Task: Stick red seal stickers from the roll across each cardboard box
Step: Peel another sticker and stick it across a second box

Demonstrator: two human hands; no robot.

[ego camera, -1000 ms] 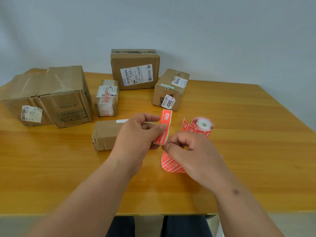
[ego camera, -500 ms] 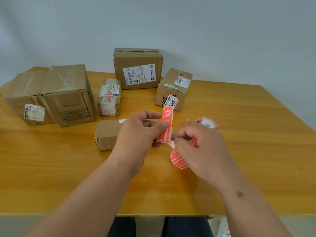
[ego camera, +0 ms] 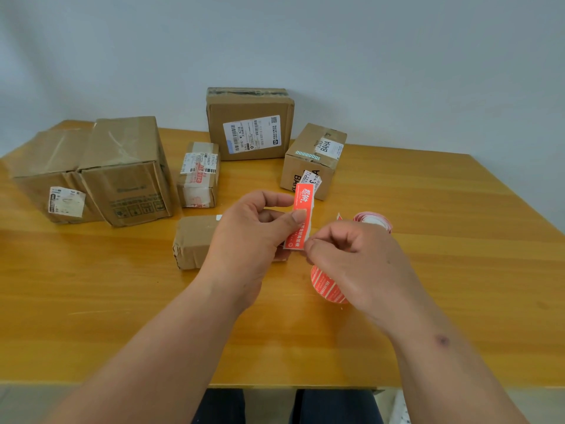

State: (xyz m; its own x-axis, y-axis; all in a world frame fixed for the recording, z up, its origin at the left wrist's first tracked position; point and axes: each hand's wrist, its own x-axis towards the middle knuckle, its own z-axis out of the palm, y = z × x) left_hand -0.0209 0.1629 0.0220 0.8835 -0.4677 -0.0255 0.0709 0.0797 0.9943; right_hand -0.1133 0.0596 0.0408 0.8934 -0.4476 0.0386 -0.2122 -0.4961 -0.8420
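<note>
Above the table [ego camera: 458, 270], the left hand [ego camera: 247, 240] pinches a red sticker [ego camera: 301, 215] upright while the right hand [ego camera: 357, 258] pinches its lower backing, roll [ego camera: 374, 220] behind; peeling seems underway, and next it needs pressing across the small box [ego camera: 192, 240].

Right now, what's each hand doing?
Left hand: pinching the red seal sticker.
Right hand: pinching the sticker's lower backing edge.
</note>
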